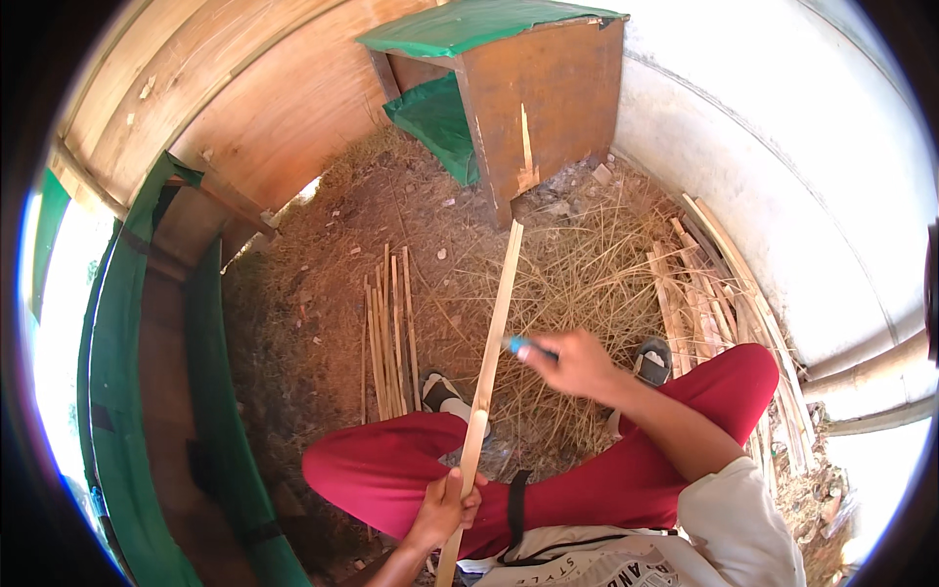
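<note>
A long, pale bamboo strip (496,338) slants up from my lap toward the wooden cabinet, with a node partway along it. My left hand (448,509) is wrapped round its lower part, near my thigh. To the right of the strip, my right hand (575,364) grips a slim tool (533,349) with a dark body and a bright blue end. That blue end is close to the strip's right edge; whether it touches I cannot tell. Any blade on the tool is too blurred to make out.
Several thin strips (391,328) lie left of my foot, and a larger pile of split bamboo (699,293) lies along the right wall. Straw-like shavings (577,264) cover the ground. A green-topped wooden cabinet (558,108) stands ahead; a green-covered shelf (210,362) is at left.
</note>
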Action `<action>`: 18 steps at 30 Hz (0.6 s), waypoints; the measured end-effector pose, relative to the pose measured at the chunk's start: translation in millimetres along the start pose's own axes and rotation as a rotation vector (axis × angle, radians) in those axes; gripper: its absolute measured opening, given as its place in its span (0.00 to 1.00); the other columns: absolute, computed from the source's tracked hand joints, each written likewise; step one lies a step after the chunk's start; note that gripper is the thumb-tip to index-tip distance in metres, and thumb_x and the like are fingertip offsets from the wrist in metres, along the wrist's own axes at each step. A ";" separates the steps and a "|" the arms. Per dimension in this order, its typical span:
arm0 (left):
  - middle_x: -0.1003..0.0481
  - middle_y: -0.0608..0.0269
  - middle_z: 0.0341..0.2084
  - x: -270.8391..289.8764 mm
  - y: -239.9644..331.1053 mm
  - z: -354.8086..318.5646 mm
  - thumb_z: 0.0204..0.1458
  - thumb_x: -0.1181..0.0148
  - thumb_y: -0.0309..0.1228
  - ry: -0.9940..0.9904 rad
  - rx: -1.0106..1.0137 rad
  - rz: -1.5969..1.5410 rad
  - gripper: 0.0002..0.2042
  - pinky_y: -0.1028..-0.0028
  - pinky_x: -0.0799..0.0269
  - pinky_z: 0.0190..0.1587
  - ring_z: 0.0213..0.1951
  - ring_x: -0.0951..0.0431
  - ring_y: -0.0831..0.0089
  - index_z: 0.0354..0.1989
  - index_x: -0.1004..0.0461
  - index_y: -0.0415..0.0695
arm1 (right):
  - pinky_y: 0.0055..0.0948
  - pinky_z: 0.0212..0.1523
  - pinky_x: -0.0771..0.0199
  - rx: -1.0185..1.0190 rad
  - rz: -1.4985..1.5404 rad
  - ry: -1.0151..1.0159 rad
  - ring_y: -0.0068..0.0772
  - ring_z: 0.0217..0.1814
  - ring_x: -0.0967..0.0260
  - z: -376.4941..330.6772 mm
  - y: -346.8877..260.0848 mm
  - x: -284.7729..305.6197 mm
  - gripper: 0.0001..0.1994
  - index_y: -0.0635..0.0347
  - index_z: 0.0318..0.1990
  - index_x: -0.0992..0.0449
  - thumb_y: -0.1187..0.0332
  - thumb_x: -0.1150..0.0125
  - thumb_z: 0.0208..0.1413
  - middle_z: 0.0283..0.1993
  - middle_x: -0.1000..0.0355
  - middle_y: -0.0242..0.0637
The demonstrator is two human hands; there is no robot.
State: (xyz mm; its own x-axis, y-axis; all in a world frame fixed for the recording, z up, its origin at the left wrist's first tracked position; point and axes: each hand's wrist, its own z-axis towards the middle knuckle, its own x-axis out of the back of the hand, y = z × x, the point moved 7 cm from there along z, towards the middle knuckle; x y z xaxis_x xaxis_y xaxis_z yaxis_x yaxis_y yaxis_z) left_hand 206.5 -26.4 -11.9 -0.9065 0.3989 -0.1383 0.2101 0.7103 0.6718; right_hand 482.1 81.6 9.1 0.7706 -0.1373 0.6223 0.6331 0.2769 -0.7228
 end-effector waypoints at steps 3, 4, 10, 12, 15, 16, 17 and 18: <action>0.42 0.71 0.20 -10.5 7.1 21.0 0.70 0.68 0.50 -0.028 -0.030 -0.006 0.25 0.80 0.48 0.18 0.17 0.46 0.83 0.44 0.33 0.38 | 0.35 0.17 0.30 0.027 -0.049 -0.043 0.36 0.15 0.29 -18.0 -15.3 -11.9 0.19 0.59 0.42 0.17 0.51 0.42 0.62 0.21 0.24 0.39; 0.42 0.70 0.20 -13.8 7.3 27.0 0.70 0.68 0.50 -0.051 -0.030 -0.030 0.25 0.80 0.47 0.18 0.16 0.45 0.83 0.45 0.33 0.38 | 0.36 0.18 0.29 0.037 -0.079 -0.050 0.38 0.17 0.28 -19.8 -16.6 -12.0 0.19 0.59 0.42 0.16 0.51 0.42 0.62 0.22 0.24 0.40; 0.42 0.71 0.19 -29.7 6.9 41.1 0.70 0.68 0.50 -0.068 -0.026 -0.053 0.24 0.79 0.46 0.17 0.16 0.45 0.84 0.43 0.33 0.39 | 0.40 0.21 0.26 0.023 -0.119 -0.080 0.44 0.21 0.25 -17.2 -7.2 -14.4 0.19 0.55 0.42 0.17 0.50 0.43 0.61 0.25 0.23 0.43; 0.42 0.71 0.19 -32.3 8.2 41.1 0.70 0.67 0.50 -0.047 -0.027 -0.032 0.24 0.79 0.46 0.17 0.16 0.45 0.84 0.43 0.33 0.40 | 0.41 0.21 0.26 0.015 -0.144 -0.096 0.45 0.21 0.25 -17.4 -6.4 -15.6 0.19 0.54 0.42 0.17 0.49 0.44 0.61 0.25 0.23 0.43; 0.41 0.71 0.19 -33.1 7.6 41.6 0.70 0.67 0.50 -0.024 -0.028 -0.002 0.23 0.79 0.46 0.17 0.16 0.44 0.84 0.41 0.34 0.40 | 0.40 0.19 0.27 0.020 -0.227 -0.094 0.44 0.20 0.26 -15.6 -5.6 -14.1 0.20 0.54 0.42 0.17 0.48 0.45 0.61 0.24 0.23 0.42; 0.41 0.71 0.18 -32.4 6.3 42.2 0.70 0.67 0.50 -0.019 -0.023 0.013 0.23 0.79 0.46 0.16 0.16 0.44 0.84 0.40 0.34 0.40 | 0.40 0.18 0.28 0.024 -0.262 -0.087 0.43 0.19 0.26 -14.3 -3.4 -14.2 0.20 0.54 0.42 0.17 0.48 0.45 0.61 0.24 0.23 0.42; 0.41 0.71 0.18 -31.6 5.8 42.8 0.70 0.67 0.50 -0.014 -0.019 0.028 0.23 0.79 0.46 0.16 0.15 0.44 0.84 0.40 0.34 0.41 | 0.39 0.18 0.28 0.028 -0.298 -0.079 0.43 0.19 0.26 -13.0 -2.1 -14.0 0.20 0.54 0.42 0.17 0.47 0.45 0.61 0.24 0.23 0.41; 0.41 0.71 0.18 -31.2 6.1 42.0 0.70 0.67 0.49 -0.008 -0.009 0.038 0.23 0.79 0.46 0.16 0.15 0.44 0.84 0.39 0.34 0.41 | 0.37 0.17 0.28 0.031 -0.305 -0.079 0.41 0.18 0.26 -12.4 -2.2 -13.8 0.20 0.54 0.42 0.16 0.47 0.44 0.60 0.25 0.22 0.41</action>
State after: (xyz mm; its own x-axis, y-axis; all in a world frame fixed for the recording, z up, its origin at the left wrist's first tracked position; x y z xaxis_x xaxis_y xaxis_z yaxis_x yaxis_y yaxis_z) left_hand 251.4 -10.2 -34.1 -0.8950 0.4300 -0.1187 0.2405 0.6893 0.6834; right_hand 470.9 71.1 -1.6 0.5371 -0.1446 0.8310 0.8304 0.2633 -0.4909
